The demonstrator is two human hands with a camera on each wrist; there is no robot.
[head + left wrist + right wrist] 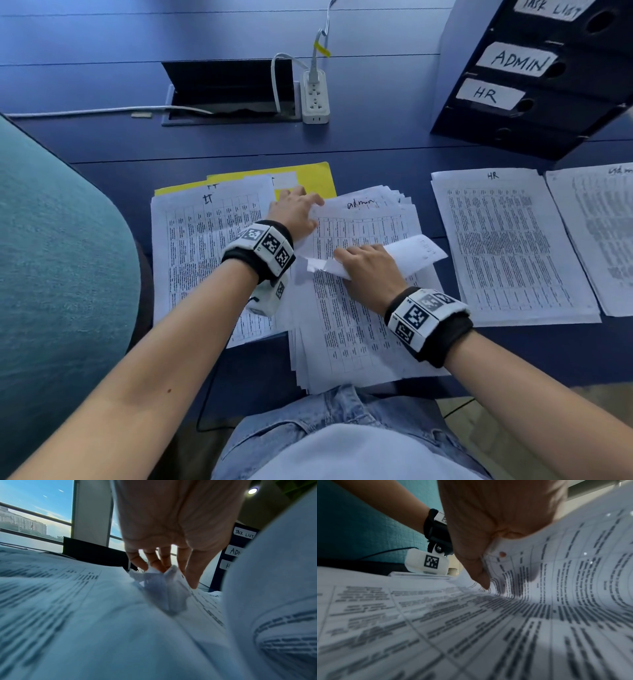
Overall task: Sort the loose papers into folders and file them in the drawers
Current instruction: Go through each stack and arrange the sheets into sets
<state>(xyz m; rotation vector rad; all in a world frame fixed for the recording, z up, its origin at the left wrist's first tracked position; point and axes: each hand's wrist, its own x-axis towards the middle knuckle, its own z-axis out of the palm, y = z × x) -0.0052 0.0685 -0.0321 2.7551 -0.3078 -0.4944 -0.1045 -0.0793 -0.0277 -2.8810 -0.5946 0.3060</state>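
Note:
A fanned stack of printed sheets headed "admin" [359, 308] lies in front of me. My left hand [301, 209] is at its top left corner; in the left wrist view that corner [154, 577] is bunched up between the fingers and thumb of the left hand [171, 572]. My right hand [363, 263] grips one sheet [411, 253] lifted off the stack and curled over. In the right wrist view the thumb [481, 574] presses on this curled sheet [573, 561], and the other fingers are hidden behind it. To the left an "IT" pile [202, 240] lies on a yellow folder [315, 174].
An "HR" pile [507, 240] and another pile [603, 233] lie to the right. A dark drawer unit [455, 51] labelled TASK LIST, ADMIN and HR stands at the back right. A white power strip [315, 99] and an open cable hatch [229, 89] sit behind the papers. A teal chair back [61, 257] is at my left.

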